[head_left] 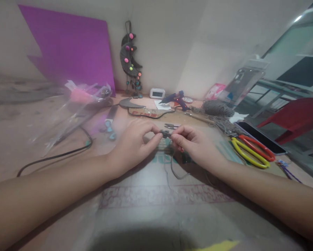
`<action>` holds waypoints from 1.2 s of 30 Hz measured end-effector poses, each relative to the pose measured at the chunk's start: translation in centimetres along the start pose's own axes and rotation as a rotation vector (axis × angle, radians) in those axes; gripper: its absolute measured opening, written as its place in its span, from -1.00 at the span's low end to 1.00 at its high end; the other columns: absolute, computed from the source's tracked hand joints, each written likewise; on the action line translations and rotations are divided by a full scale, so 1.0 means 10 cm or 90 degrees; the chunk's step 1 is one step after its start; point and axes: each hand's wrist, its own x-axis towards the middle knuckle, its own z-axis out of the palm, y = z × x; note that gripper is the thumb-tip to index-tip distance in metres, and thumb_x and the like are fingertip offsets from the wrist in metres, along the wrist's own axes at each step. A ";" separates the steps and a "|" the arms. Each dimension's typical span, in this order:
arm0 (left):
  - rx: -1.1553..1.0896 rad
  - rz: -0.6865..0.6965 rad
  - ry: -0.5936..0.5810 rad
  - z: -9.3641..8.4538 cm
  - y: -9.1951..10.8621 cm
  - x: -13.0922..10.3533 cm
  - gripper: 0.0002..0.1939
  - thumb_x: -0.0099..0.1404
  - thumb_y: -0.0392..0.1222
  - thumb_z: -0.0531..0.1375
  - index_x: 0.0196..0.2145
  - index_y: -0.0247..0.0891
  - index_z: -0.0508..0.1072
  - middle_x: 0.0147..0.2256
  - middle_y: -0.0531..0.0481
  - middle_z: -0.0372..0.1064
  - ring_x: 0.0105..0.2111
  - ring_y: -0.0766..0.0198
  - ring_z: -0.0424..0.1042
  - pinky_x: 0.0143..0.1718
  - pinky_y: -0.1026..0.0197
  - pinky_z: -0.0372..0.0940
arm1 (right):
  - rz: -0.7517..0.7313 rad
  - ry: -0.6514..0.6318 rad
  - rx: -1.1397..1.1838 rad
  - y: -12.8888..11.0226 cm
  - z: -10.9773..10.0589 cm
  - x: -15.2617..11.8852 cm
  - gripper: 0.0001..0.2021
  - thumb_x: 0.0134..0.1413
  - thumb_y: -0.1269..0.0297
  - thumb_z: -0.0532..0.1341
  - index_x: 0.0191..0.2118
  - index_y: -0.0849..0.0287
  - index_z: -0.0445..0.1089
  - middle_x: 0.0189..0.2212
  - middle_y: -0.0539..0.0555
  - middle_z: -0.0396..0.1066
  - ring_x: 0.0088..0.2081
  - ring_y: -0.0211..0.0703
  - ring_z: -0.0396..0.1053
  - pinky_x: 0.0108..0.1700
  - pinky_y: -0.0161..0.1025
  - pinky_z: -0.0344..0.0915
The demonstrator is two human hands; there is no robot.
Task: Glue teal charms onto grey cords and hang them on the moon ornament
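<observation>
Between my two hands, over the middle of the table, is a small dark grey piece [166, 134], too small to make out fully. Thumb and forefinger of my left hand [143, 137] pinch its left end. My right hand [189, 137] is closed at its right side, fingertips pressed together. Grey yarn [175, 170] hangs in a loop below the right fingers and trails onto the clear sheet. Something small and red shows under the right fingertips. Just beyond the hands lie small metal scissors [171, 126].
A glue gun [174, 99], white clock [157, 93] and grey crescent [130, 103] lie at the back. On the right are a grey yarn ball [218, 108], scissors with red and yellow handles [250, 153] and a phone [259, 137]. Plastic bags [85, 96] and a cable [67, 152] lie left.
</observation>
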 end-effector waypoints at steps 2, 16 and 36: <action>0.006 0.010 0.005 0.00 -0.01 0.00 -0.86 0.35 -0.15 0.12 -0.32 -0.23 0.40 -0.30 0.00 0.46 -0.22 0.19 0.40 -0.09 0.11 0.25 | -0.007 -0.012 -0.031 -0.02 -0.01 -0.01 -0.74 0.15 0.07 0.18 -0.46 0.11 0.29 -0.59 -0.06 0.29 -0.58 -0.30 0.22 -0.51 -0.31 0.20; -0.047 0.023 -0.011 -0.02 0.02 -0.01 -0.85 0.37 -0.15 0.11 -0.34 -0.22 0.39 -0.32 0.01 0.45 -0.24 0.22 0.40 -0.14 0.14 0.25 | 0.047 -0.093 0.112 0.01 0.06 0.00 -0.72 0.14 0.01 0.18 -0.20 0.11 0.22 -0.69 -0.22 0.11 -0.67 -0.34 0.06 -0.60 -0.37 0.02; -0.088 -0.018 -0.068 -0.04 0.06 0.01 -0.81 0.39 -0.18 0.08 -0.35 -0.28 0.40 -0.34 0.02 0.42 -0.27 0.25 0.39 -0.16 0.20 0.23 | -0.099 -0.028 -0.108 0.01 0.04 -0.07 -0.83 0.24 0.15 0.13 -0.26 0.14 0.31 -0.60 -0.12 0.26 -0.58 -0.33 0.23 -0.47 -0.32 0.16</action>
